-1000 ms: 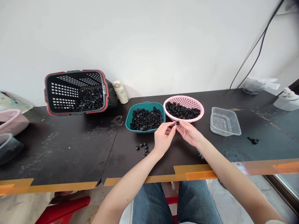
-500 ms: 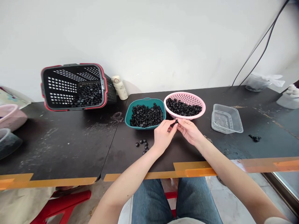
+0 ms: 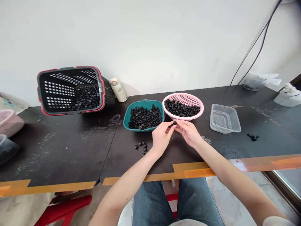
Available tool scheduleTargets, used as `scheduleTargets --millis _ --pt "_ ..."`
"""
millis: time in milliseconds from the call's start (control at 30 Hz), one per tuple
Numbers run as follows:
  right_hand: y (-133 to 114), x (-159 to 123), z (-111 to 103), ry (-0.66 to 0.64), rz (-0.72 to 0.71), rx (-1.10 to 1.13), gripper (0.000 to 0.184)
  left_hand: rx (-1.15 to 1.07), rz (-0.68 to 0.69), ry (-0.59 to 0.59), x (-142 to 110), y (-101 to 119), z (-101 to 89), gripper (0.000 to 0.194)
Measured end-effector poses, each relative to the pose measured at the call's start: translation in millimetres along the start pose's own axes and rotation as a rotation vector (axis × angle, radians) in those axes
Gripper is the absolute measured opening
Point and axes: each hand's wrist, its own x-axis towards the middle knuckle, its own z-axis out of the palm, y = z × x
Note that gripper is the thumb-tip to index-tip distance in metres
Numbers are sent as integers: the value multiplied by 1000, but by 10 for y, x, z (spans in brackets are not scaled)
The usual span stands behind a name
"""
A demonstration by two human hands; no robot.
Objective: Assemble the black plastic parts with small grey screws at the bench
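Note:
My left hand (image 3: pixel 161 135) and my right hand (image 3: pixel 188 131) meet in front of the pink basket (image 3: pixel 200 103). Both pinch a small black round part (image 3: pixel 174 122) between their fingertips; its details are too small to make out. Beside my left hand is a teal basin (image 3: pixel 126 121) filled with black disc-like parts (image 3: pixel 147 117). Black ring-like parts (image 3: pixel 182 109) fill much of the pink basket. Several black round caps (image 3: pixel 144 146) lie loose on the table, left of my left wrist. Close to my right wrist is a small pile of thin metal pins (image 3: pixel 206 139).
A clear plastic tub (image 3: pixel 225 128) with small metal pieces stands at the right, near a black clump (image 3: pixel 253 137). A tipped black basket (image 3: pixel 102 94) with red trim holds more black parts at the left, beside a white bottle (image 3: pixel 119 91). Orange tape (image 3: pixel 162 177) lines the table's front edge.
The view has shifted slightly, so most things sit a little further left. Both hands keep together at the small black part, and more of the metal pins shows by my right wrist.

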Motion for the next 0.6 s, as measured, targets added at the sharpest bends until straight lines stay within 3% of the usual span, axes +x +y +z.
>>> scheduleTargets --millis 233,467,600 --pt "-7 -30 1 -74 -4 -13 18 -90 -55 26 43 24 -14 24" --pt "-117 -84 -15 -314 132 -47 27 -121 27 38 60 58 -53 21" --pt "-110 -100 -6 -356 159 -19 28 -123 59 41 69 35 -71 22"
